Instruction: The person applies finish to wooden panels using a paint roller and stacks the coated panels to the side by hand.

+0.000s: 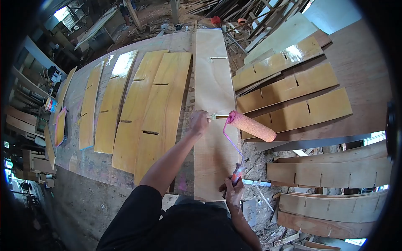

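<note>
My right hand (233,190) is wrapped round the handle of a paint roller (252,126). Its fuzzy pinkish-orange sleeve is raised over the right edge of a pale plywood board (213,90), with a bent, pink-stained wire frame running down to the grip. My left hand (199,122) is closed over the middle of this board, fingers toward a crosswise slot. From it a small, thin paintbrush (218,117) points right, its tip at the slot near the roller's end; the brush is only partly visible. Another slot (218,57) shows near the board's far end.
Glossy yellow slotted boards (167,96) lie on the stained worktable (86,167) to the left, near a paint tray (61,126) and a bucket (50,104). More coated boards (289,85) lie at right, above stacked bare boards (328,172). Scrap wood (234,14) lies beyond.
</note>
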Demonstrator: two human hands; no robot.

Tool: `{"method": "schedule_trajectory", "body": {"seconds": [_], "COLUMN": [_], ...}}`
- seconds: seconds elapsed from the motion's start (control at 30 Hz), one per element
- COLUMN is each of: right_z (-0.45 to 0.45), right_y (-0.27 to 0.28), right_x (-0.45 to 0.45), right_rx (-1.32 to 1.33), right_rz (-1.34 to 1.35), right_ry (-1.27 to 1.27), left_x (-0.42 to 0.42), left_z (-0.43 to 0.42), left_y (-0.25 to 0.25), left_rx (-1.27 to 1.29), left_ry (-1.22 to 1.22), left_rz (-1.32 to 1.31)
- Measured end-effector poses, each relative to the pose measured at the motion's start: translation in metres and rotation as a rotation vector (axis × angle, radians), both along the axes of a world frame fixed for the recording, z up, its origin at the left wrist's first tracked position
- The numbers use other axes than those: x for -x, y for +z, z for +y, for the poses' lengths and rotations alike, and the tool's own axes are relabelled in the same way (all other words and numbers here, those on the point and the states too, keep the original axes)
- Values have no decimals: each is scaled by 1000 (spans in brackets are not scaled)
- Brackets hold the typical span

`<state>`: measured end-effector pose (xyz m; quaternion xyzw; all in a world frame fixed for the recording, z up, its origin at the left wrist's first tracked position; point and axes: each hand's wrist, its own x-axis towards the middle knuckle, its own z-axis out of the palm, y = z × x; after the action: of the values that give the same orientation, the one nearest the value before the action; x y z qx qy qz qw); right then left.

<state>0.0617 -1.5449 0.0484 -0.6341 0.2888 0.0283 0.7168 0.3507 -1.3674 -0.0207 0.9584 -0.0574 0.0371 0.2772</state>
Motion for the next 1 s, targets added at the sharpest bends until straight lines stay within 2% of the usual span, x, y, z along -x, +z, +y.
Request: {"method": "schedule_trajectory", "body": {"seconds": [0.07, 0.2, 0.27, 0.4, 0.47, 0.6, 0.67, 0.73, 0.83, 0.9, 0.97, 1.0], "right_z": [-2, -3, 2, 5, 6, 7, 11, 13, 14, 18, 18, 19], "right_y": [5, -1, -12, -9, -3, 3, 0, -5, -9, -6, -5, -6], "right_x": [-2, -1, 1, 1, -1, -4, -5, -5, -5, -3, -10, -8], "right_rx": [3, -38, -56, -35, 3, -8, 27, 10, 11, 45, 85, 78], "right_rz": [47, 78, -55, -35, 47, 97, 25, 0, 41, 32, 6, 3], "right_ry": [58, 93, 26, 4, 23, 30, -31, -67, -70, -83, -80, -90], "left_x": [-1, -3, -2, -11, -20, -42, -59, -56, -50, -77, -116, -121], "left_z": [6, 12, 14, 17, 19, 31, 59, 72, 72, 62, 22, -9], "left_y": [-1, 5, 8, 8, 8, 10, 16, 9, 23, 38, 48, 77], "left_rx": [95, 145, 27, 42, -154, -276, 285, 240, 326, 275, 351, 533], "left_ry": [-40, -119, -173, -250, -377, -501, -100, -61, -79, 14, -148, -266], "left_rz": [-109, -99, -111, -113, -229, -131, -67, -98, -116, 65, 101, 206]}}
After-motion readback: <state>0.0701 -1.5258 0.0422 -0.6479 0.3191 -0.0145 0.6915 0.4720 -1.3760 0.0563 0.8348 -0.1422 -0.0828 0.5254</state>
